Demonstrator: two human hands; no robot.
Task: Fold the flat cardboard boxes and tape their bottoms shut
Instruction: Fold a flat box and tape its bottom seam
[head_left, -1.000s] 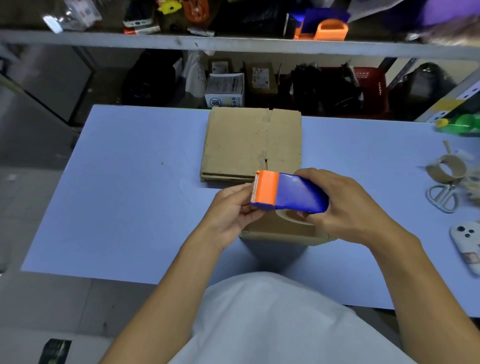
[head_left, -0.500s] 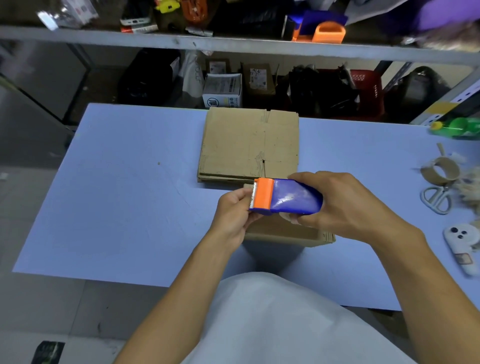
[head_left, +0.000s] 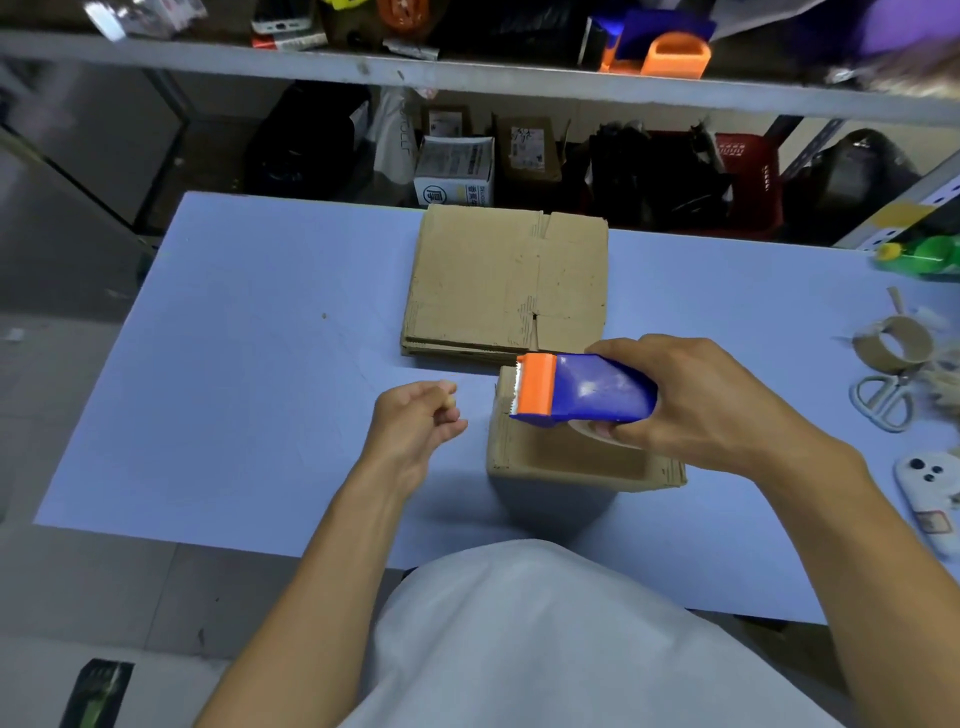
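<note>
I see my right hand (head_left: 711, 400) gripping the blue and orange tape dispenser (head_left: 584, 389), its fingers wrapped round the body, the toothed orange end pointing left. The dispenser hangs over the far left part of the folded box (head_left: 566, 457), which stands on the blue bench (head_left: 249, 374) near me; I cannot tell whether it touches the cardboard. My left hand (head_left: 415, 423) is just left of the box, apart from it, fingers loosely curled with the thumb against them, holding nothing I can see. The stack of flat boxes (head_left: 506, 280) lies just beyond. Scissors (head_left: 883, 397) lie far right.
</note>
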